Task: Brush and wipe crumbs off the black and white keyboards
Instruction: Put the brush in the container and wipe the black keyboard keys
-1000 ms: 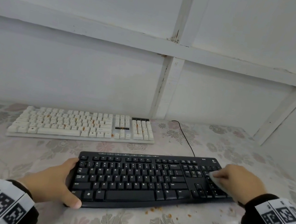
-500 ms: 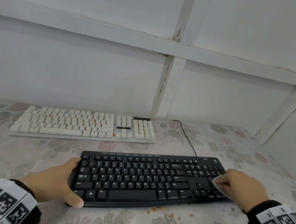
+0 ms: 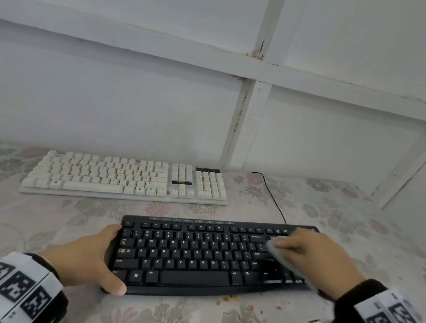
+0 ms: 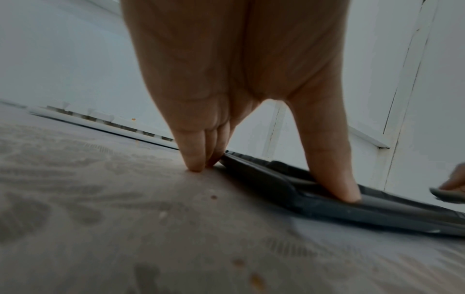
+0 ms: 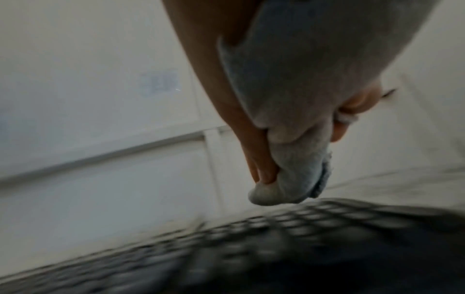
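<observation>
Black keyboard (image 3: 192, 257) lies nearest, long axis left to right and keys up, on the floral cloth (image 3: 5, 213); the left hand (image 3: 86, 258) grips its left end. The right hand (image 3: 311, 256), holding a grey cloth (image 3: 276, 251), has moved leftward from the number pad. Beyond lies the crumb-speckled white keyboard (image 3: 126, 178), parallel, before white panelled walls (image 3: 104, 103).

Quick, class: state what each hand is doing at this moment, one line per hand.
Left hand: grips the left end of the black keyboard, thumb on its front edge.
Right hand: holds a grey cloth over the black keyboard's right side.
</observation>
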